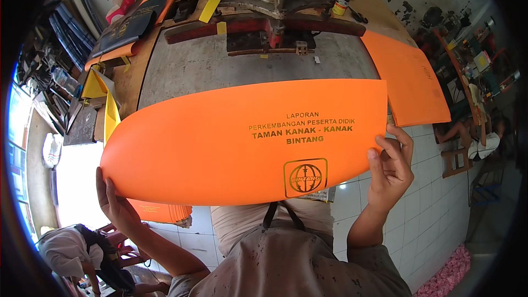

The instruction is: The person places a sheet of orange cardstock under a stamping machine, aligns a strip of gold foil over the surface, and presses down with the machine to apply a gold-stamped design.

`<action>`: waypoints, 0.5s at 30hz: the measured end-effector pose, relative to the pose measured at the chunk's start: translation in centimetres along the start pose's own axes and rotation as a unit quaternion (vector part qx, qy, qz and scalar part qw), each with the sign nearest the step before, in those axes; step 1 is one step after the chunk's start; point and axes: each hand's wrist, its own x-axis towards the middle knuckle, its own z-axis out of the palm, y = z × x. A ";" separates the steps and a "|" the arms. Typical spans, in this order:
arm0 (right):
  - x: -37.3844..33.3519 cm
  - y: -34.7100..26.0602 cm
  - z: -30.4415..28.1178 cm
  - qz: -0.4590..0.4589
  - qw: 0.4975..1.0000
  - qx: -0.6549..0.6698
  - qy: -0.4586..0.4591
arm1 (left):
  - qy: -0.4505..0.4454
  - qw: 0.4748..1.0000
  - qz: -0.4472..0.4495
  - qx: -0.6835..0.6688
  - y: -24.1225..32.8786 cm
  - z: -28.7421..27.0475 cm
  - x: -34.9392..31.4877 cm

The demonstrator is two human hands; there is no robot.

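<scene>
A wide orange cover sheet [187, 137] with gold stamped lettering and a framed gold emblem spans the space before me. Its left end bends round in a curve. My left hand [115, 204] grips the sheet by its left end, fingers partly behind it. At the lower right edge, my right hand [391, 171] pinches it between thumb and fingers. The sheet hangs in front of the press's grey metal bed [192, 58] and hides its near part. Behind it stands a heavy press [278, 22] with a dark, red-edged crossbeam.
Orange sheets [412, 82] lie on the table's right; more [159, 213] are stacked low on the left. A black cover [132, 28] rests at back left. A yellow strip [213, 4] sticks up beside the press, with a small tin [340, 6] opposite. Another person [71, 253] is at lower left.
</scene>
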 end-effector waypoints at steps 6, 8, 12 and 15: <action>-0.1 0.2 0.0 -0.006 1.000 0.010 0.003 | -0.001 1.000 -0.006 0.004 -0.3 0.2 0.0; -0.1 0.3 0.0 -0.007 1.000 0.007 0.002 | -0.001 1.000 -0.005 0.008 -0.3 0.3 0.0; -0.1 0.3 -0.2 -0.014 1.000 0.007 0.000 | 0.001 1.000 -0.006 0.015 -0.1 1.0 -0.2; -0.1 0.0 -0.4 -0.019 1.000 0.004 0.001 | 0.003 1.000 -0.011 0.023 -0.5 1.0 -0.1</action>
